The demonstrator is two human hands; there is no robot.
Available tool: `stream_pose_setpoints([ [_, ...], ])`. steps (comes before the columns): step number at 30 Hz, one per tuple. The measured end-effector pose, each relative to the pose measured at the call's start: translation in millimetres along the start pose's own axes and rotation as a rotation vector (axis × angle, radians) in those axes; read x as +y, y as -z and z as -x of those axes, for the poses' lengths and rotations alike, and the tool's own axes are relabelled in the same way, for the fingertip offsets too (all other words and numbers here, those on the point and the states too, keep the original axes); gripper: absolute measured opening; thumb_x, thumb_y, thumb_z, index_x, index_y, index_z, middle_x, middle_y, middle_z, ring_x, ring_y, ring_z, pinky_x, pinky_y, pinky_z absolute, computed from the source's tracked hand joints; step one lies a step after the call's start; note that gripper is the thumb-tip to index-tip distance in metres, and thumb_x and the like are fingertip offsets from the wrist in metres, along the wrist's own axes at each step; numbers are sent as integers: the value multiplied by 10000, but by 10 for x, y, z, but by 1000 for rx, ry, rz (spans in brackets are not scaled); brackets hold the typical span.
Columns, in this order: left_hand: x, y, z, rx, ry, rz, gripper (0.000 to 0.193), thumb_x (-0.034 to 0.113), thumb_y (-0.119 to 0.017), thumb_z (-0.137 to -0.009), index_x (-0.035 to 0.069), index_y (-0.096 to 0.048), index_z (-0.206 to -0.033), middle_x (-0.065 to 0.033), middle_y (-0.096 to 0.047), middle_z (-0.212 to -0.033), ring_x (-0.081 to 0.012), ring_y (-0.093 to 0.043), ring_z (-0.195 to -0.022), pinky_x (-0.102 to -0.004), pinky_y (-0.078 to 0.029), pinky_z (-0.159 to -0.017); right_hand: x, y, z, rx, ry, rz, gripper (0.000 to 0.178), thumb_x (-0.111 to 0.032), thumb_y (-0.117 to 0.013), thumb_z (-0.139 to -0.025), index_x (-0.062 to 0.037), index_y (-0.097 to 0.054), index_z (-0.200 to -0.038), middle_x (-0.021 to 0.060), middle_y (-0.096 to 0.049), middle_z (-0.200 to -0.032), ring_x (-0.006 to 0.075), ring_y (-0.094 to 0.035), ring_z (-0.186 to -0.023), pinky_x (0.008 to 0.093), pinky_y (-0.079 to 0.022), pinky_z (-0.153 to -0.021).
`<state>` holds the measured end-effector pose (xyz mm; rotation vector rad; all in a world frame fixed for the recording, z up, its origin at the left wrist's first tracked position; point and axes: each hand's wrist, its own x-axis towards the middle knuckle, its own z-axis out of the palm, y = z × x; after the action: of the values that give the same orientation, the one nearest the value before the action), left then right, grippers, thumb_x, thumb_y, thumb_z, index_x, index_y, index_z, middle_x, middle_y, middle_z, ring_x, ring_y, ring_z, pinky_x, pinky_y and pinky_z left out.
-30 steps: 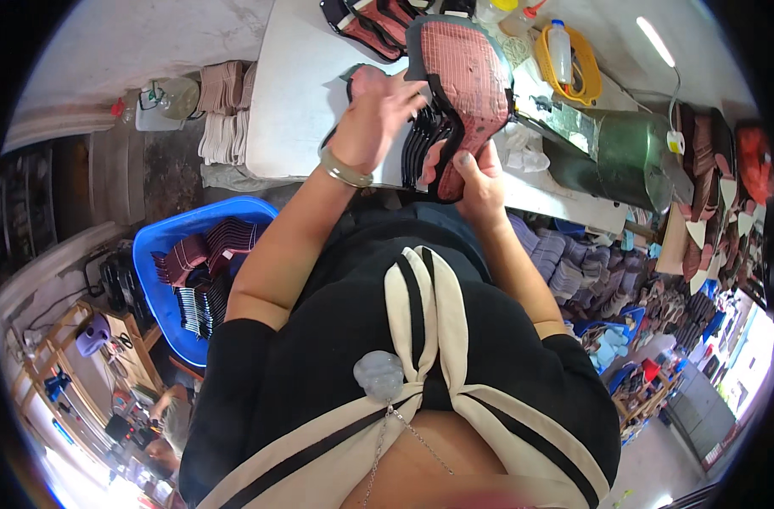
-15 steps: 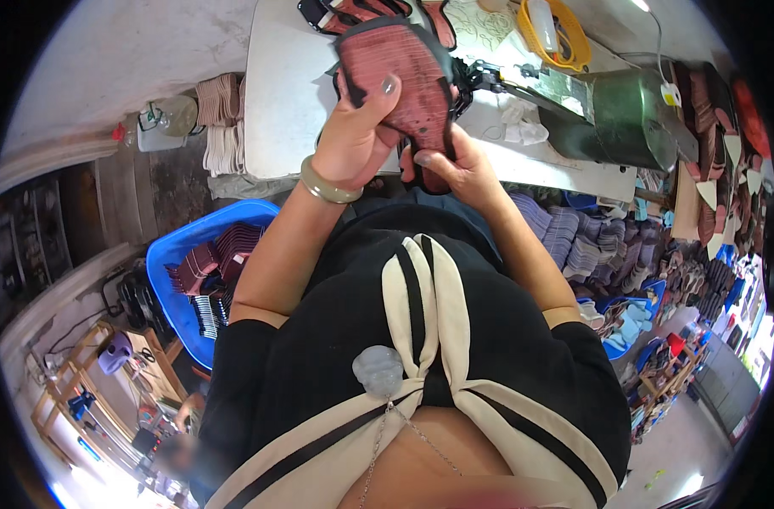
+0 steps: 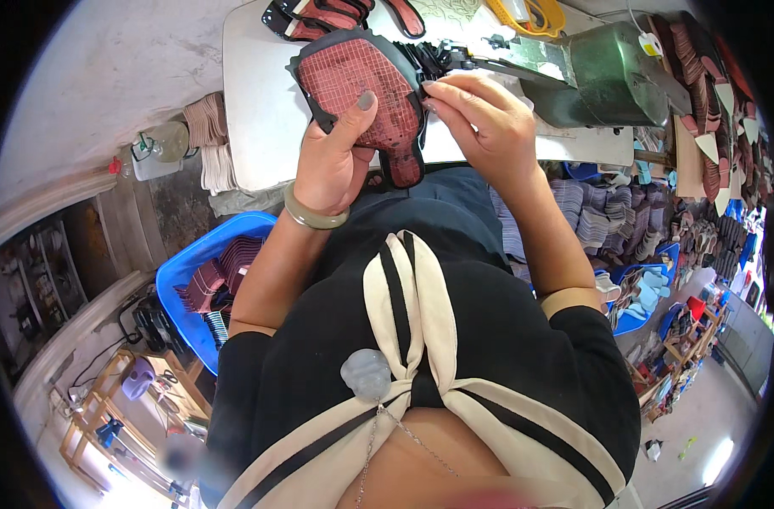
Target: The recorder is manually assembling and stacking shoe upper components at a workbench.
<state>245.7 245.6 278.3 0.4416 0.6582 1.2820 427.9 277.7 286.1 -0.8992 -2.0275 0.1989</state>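
Observation:
A reddish shoe upper piece [image 3: 361,89] with a grid pattern and black edging is held up over the near side of the white table. My left hand [image 3: 340,157] grips it from the left, thumb lying on its face and the other fingers behind. At its right edge, my right hand [image 3: 489,119] is closed in a pinch on the black border. Folded black strips [image 3: 419,59] show just behind the piece, partly hidden by it. More reddish, black-edged pieces [image 3: 323,15] lie on the table at the far left.
A green machine [image 3: 616,72] with a long arm stands on the white table [image 3: 255,93] at the right. Beyond it is a yellow basket [image 3: 535,15]. Blue tubs [image 3: 179,280] of cut pieces flank me. Striped stacks [image 3: 603,216] lie at the right.
My right hand has moved from the piece's narrow lower end up to its right edge. The piece has turned slightly and shifted left, its gridded face now clearer.

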Motion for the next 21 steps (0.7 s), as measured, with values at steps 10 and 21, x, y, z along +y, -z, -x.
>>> stream_pose_setpoints([
  [10, -136, -113, 16, 37, -140, -236, 263, 120, -604, -881, -3, -538, -1104, -50, -609, -1013, -112, -590, -871, -262, -481, -776, -13, -22, 105, 81, -461, -280, 135, 14, -611, -779, 19, -659, -905, 96, -662, -806, 174, -659, -720, 256, -511, -681],
  [21, -471, -106, -305, 246, -24, -206, 209, 181, -561, -909, -5, -597, -996, -76, -631, -945, -149, -614, -853, -277, -501, -739, 25, -274, 221, 118, -15, 199, 223, -92, -693, -650, -67, -671, -870, 39, -654, -939, 225, -611, -922, 321, -458, -798],
])
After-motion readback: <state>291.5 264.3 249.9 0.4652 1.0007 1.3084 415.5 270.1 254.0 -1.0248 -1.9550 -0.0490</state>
